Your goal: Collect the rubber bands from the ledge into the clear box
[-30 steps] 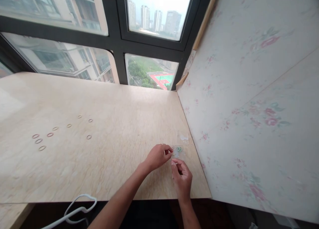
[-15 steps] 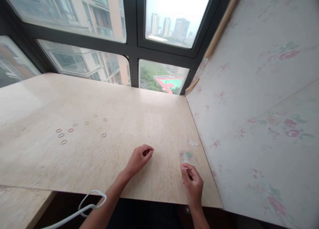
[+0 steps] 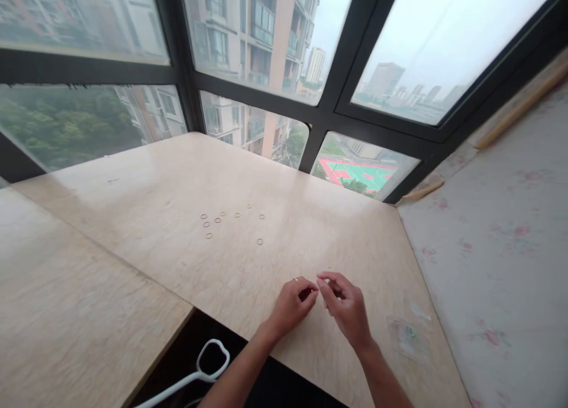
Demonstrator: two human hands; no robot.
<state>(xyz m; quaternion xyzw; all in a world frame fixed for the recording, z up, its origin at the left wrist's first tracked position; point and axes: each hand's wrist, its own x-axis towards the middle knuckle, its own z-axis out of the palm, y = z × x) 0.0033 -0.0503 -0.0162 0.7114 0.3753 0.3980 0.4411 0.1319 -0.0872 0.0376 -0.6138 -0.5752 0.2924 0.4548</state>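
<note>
My left hand point(image 3: 294, 306) is held just above the tabletop, thumb and forefinger pinched together; what is between them, if anything, is too small to make out. My right hand point(image 3: 347, 308) faces it, its fingertips almost touching those of the left. It is also closed in a pinch, and its contents are hidden. Beyond them lie several small thin rings, reddish, dark and yellowish; one dark ring point(image 3: 260, 242) is nearest the hands. Right of my right hand lies a clear plastic bag point(image 3: 406, 339), with green rings point(image 3: 410, 332) visible in it.
A scrap of clear plastic point(image 3: 420, 312) lies near the papered wall point(image 3: 488, 266) on the right. The marble-patterned tabletop point(image 3: 146, 230) reaches back to dark window frames point(image 3: 248, 94). A white looped object point(image 3: 213, 360) sticks up below the table's front edge.
My right hand has left the plastic bag and come over to my left hand, still pinched. The view has turned left, so the rings and bag appear farther right.
</note>
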